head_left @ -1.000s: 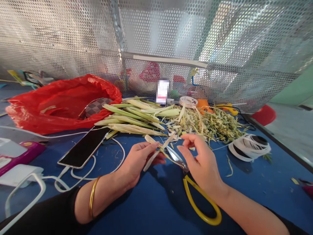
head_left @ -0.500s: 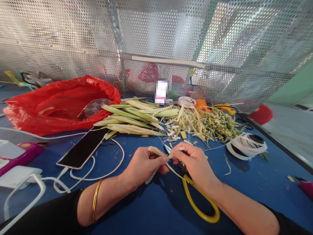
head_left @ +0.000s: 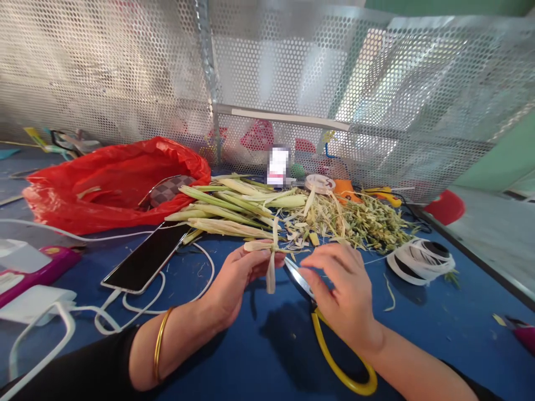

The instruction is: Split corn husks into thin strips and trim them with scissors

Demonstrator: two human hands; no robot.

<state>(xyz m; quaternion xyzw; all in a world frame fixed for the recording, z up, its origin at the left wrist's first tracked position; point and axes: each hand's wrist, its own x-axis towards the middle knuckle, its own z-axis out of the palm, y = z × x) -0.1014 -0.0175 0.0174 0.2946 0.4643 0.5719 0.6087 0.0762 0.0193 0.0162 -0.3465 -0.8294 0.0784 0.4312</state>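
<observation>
My left hand (head_left: 238, 275) pinches a crossed piece of pale leaf strips (head_left: 267, 250) just above the blue table; one strip hangs down from it. My right hand (head_left: 340, 287) hovers to the right of the strips with loosely curled fingers and holds nothing I can see. Under it lie yellow-handled scissors (head_left: 334, 356), blades pointing up-left toward the strips. A gold bangle sits on my left wrist.
Behind my hands lie long green leaf stalks (head_left: 225, 209) and a heap of trimmings (head_left: 359, 217). A red plastic bag (head_left: 108, 181), a phone (head_left: 148, 257) with white cables, a white ribbon spool (head_left: 420, 259) and a perforated metal screen (head_left: 292, 83) surround them.
My right hand has let go of the leaf strip and drawn slightly right. My left hand has turned the folded strips so that one end hangs down.
</observation>
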